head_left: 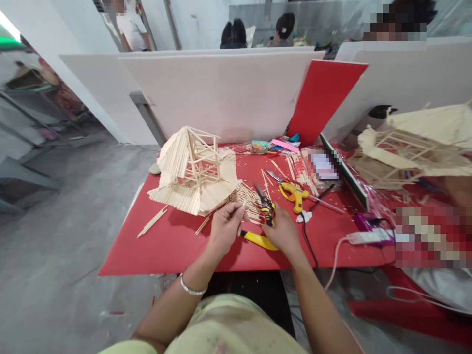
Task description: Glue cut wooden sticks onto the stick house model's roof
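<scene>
- While a thin pale wooden stick (244,202) is pinched in the left hand (225,227), just on the near side of the loose heap of pale sticks (248,195), thumb and fingertips are closed together on it. So little of it shows that its length cannot be told.
- The right hand (283,232) is wrapped around the yellow-and-black hand cutter (266,207), with the fingers clamped on its grips and the dark nose pointed far and left toward the stick. Whether the blades are parted cannot be told.
- The step in hand is judged to be trimming the stick, as both hands are met over the near middle of the red tabletop (173,248).
- A clean cut is best got if the stick is held close to the cutting point, so that it is not flexed or split, and if the blades are set square across it.
- The fingertips are better kept clear of the nose, since they lie just beside it.
- The offcut may fly, so the cut is better made low over the table and turned away from the stick-built model house (193,172) at the far left, which looks easily knocked.
- The yellow-handled scissors (293,193) just to the right are best left undisturbed.
</scene>
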### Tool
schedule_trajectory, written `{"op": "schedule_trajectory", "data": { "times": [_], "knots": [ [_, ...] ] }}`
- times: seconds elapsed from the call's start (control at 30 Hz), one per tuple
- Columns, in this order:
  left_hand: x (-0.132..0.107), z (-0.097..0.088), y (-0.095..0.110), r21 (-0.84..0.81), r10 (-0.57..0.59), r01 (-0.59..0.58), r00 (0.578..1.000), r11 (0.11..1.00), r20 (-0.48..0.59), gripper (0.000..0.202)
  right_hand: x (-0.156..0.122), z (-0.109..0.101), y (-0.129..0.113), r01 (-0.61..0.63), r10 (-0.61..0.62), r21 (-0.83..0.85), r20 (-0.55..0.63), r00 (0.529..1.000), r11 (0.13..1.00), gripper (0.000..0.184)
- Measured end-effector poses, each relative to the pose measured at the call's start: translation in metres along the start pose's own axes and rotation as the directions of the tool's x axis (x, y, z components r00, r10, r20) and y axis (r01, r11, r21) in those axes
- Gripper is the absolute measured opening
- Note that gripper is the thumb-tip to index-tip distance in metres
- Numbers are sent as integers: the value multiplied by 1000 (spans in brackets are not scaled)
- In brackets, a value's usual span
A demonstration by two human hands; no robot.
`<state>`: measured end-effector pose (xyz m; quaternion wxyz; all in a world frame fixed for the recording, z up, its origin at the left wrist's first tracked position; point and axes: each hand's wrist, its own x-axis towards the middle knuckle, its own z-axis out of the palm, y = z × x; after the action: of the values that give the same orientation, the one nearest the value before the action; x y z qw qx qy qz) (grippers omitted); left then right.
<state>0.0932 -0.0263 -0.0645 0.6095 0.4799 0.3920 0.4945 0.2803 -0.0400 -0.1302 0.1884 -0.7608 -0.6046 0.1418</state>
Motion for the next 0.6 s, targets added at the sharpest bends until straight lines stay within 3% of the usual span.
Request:
{"op": "schedule_trajectory", "data": {
  "times": [0.1, 0.2, 0.3, 0.4, 0.47, 0.53, 0.6],
  "knots": [
    [0, 5, -4, 23, 2, -2, 1000, 1000, 16, 28, 8, 2, 0, -47, 57, -203, 40, 998, 978, 80],
    [-1, 3, -8, 17, 6, -6, 1000, 1000, 8, 28, 12, 9, -4, -4, 21, -241, 66, 998, 971, 80],
    [-1, -3, -11, 13, -7, 7, 1000, 1000, -30, 29, 10, 10, -8, 12, -18, -220, -26, 1000, 975, 76],
    [-4, -10, -14, 12, -32, 33, 998, 999, -61, 31, 1, -1, -9, 92, -120, -169, -162, 979, 981, 54],
    [-6, -13, -16, -1, -52, 52, 996, 999, -69, 32, -12, -9, -7, 238, -245, -74, -112, 963, 969, 38],
    [-9, -15, -18, -27, -72, 71, 995, 997, -63, 31, -30, -14, -8, 384, -384, 14, 21, 923, 923, 30],
    [-11, -16, -21, -55, -87, 85, 995, 995, -47, 29, -47, -13, -12, 458, -453, -25, 118, 884, 889, 28]
  ]
}}
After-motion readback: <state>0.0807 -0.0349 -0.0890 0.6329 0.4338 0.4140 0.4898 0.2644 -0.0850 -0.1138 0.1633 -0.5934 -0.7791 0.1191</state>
